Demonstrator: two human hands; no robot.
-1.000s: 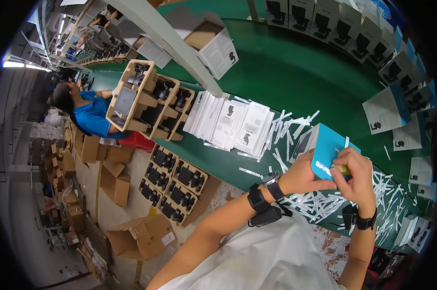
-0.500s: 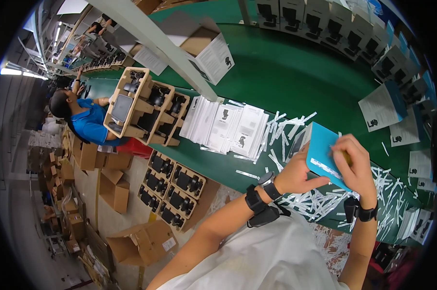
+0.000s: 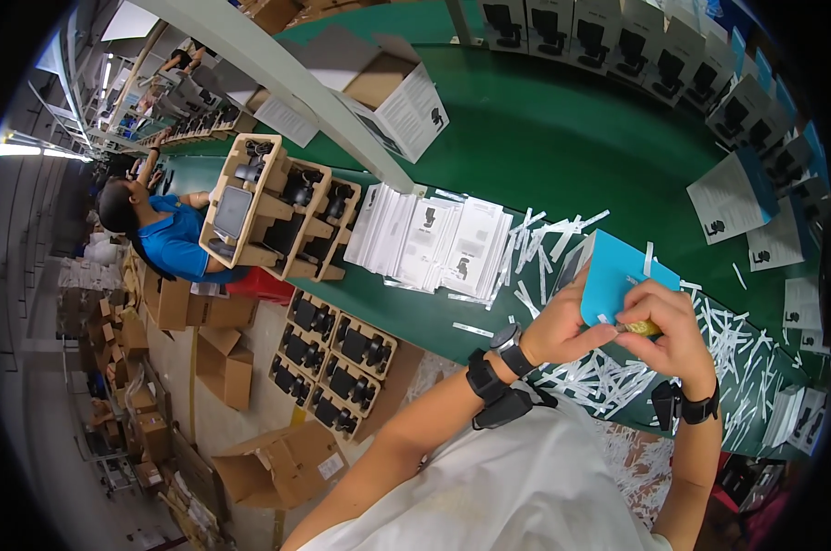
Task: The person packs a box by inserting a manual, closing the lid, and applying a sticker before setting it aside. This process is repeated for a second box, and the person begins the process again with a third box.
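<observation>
A box with a bright blue face (image 3: 608,266) is tilted over the green table. My left hand (image 3: 558,321) grips its left side, the thumb reaching along the near edge. My right hand (image 3: 671,332) is closed beside that edge. Its fingers pinch a small yellow object (image 3: 643,328), mostly hidden, whose kind I cannot make out. The thumbs of both hands nearly meet at the near edge of the blue face. White paper strips (image 3: 608,386) lie heaped under and around the box.
Stacked printed leaflets (image 3: 424,243) lie left of my hands, beside cardboard trays (image 3: 241,197) of black devices. Boxes (image 3: 590,37) line the table's far side; more stand at right (image 3: 732,197). A metal post (image 3: 323,101) crosses at the left. A co-worker in blue (image 3: 172,239) stands farther left.
My right hand has come down from over the blue face to its near edge. The white printed strip seen along that edge no longer shows. The box stays in my left hand.
</observation>
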